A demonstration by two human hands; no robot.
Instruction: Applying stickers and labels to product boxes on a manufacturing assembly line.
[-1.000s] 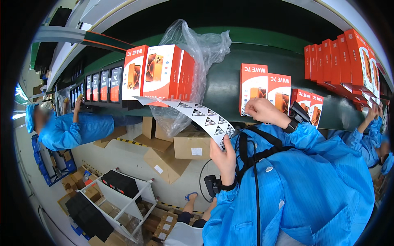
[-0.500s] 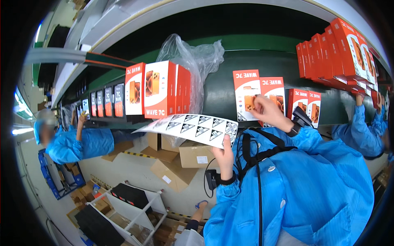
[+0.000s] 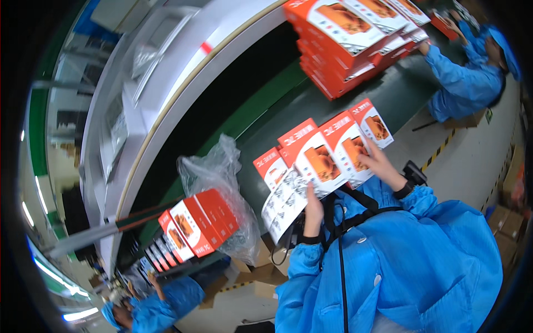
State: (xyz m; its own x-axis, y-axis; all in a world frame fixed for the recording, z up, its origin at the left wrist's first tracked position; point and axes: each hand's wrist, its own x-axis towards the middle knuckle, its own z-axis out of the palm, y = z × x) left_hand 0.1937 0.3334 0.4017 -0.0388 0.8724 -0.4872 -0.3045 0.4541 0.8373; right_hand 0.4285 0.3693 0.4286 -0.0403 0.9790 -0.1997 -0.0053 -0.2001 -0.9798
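My left hand pinches the edge of a white sheet of black-printed stickers, which curves out to the left over the bench edge. My right hand is over a red-and-white phone box, its thumb and forefinger apart against the printed face. Left of that box lies another phone box, partly behind the sheet. A further box sits at the left end of the row, and one more at the right end. Whether a loose sticker is at my right fingertips cannot be made out.
Stacked phone boxes stand at the far side of the dark green bench. Clear plastic wrap lies beside another box group on the left. Co-workers in blue sit at right and lower left.
The view has turned, so the bench now slants up to the right. My right hand has gone from a pinch to spread fingers on a box; the sheet now hangs lower left.
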